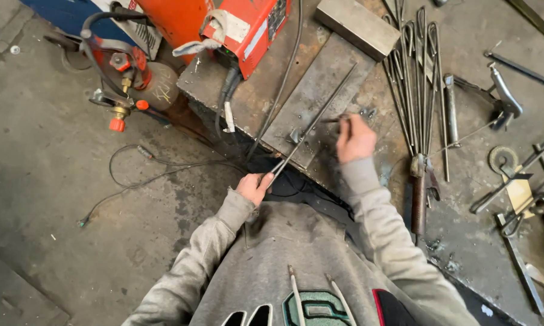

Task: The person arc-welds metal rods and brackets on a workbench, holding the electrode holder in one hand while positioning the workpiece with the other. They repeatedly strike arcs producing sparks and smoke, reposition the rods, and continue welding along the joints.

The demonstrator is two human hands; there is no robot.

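— Grey sweatshirt (296, 265) nearest; how far along?
— Left hand (254, 186) pinches the near end of a thin steel rod (316, 121) lying across the flat plate (320, 90). Right hand (355, 140) grips a small dark piece beside it. Nothing looks joined yet.
— Hidden?
— That piece: too small to identify.

A red welding machine (248, 27) sits at the far corner of the steel workbench (465, 241), with a black cable (281, 84) trailing down from it, and a gas cylinder (154, 84) with a red-knobbed regulator (120, 111) lies on the concrete floor (48, 199) beside it. A thick steel block (357, 27) rests near the machine. To the right lie a bundle of bent wire hooks (418, 84) and what looks like a clamp (504, 99).
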